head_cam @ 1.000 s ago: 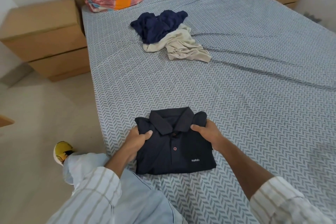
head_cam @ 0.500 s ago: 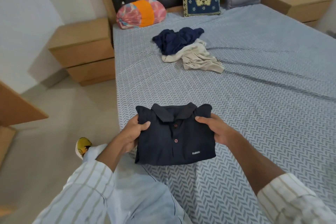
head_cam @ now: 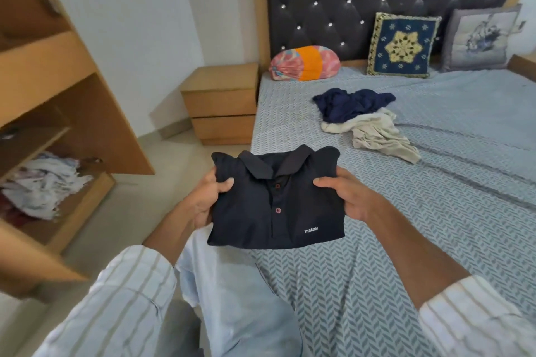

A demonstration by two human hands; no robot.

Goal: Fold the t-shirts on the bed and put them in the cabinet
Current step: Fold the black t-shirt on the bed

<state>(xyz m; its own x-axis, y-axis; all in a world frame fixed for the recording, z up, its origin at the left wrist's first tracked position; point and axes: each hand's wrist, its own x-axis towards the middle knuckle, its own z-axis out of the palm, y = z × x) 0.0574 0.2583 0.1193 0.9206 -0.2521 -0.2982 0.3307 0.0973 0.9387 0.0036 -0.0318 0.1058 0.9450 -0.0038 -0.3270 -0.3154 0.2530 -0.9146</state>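
Both forearms forward, left hand (head_cam: 207, 200) and right hand (head_cam: 349, 197) gripping.

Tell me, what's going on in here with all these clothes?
A person is tidying t-shirts away. Both hands, left and right, grip a folded dark polo shirt by its sides, holding it up near the edge of the bed. The open wooden cabinet stands to the person's left, with some pale clothes already on a lower shelf. Two shirts lie crumpled and unfolded further up the bed: a navy shirt and a beige shirt, partly overlapping.
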